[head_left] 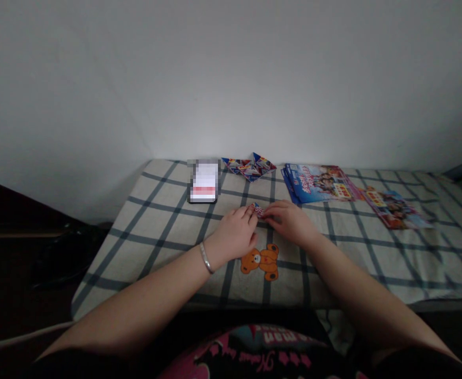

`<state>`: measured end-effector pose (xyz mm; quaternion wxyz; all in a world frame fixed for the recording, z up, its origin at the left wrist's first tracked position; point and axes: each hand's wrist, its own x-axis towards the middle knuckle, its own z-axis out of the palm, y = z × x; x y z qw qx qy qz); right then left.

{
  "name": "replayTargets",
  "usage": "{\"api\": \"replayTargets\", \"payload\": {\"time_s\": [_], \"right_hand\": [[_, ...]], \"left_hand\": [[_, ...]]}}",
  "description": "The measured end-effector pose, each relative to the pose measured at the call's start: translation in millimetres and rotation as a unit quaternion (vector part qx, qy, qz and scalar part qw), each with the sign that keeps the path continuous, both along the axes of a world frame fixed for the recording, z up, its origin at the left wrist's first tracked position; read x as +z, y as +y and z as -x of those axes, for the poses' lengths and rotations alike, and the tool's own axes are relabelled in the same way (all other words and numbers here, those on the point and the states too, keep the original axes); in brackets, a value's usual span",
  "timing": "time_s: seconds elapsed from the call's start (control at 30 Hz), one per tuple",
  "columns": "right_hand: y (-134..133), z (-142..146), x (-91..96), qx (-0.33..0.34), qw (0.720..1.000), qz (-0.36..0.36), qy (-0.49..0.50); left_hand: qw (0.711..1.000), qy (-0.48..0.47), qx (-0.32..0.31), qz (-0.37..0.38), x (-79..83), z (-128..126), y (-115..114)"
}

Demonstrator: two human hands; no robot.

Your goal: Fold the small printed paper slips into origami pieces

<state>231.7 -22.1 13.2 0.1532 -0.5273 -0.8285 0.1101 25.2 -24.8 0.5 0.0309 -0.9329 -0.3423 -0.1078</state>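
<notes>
A small piece of folded printed paper [258, 210] lies between my hands, low over the checked cloth. My left hand [237, 231] has its fingers closed on the left side of the paper, and a silver bracelet circles that wrist. From the right, the fingertips of my right hand [290, 221] pinch the paper's other edge. Behind my hands, against the wall, sits a folded paper shape [250, 167] with pointed ends, in the same blue and red print. My fingers cover much of the small piece.
A phone [204, 181] with a lit, blurred screen lies at the back left. Right of the folded shape is a stack of printed flyers [321, 184], with more flyers [399, 208] farther right. The checked tablecloth [156, 221] bears a teddy bear picture [259, 261].
</notes>
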Motion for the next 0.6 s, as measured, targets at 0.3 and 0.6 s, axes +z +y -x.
{"api": "replayTargets", "payload": {"time_s": [0.3,0.6], "right_hand": [[-11.4,10.8,-15.2,0.033,0.993,-0.108,-0.042],[-14.9,19.5,-25.7,0.082,0.981,-0.148,-0.099]], "left_hand": [[1.000,-0.010,-0.026,0.008,-1.4,14.2,7.4],[1.000,0.016,-0.006,-0.018,-0.2,10.1,3.7]]}}
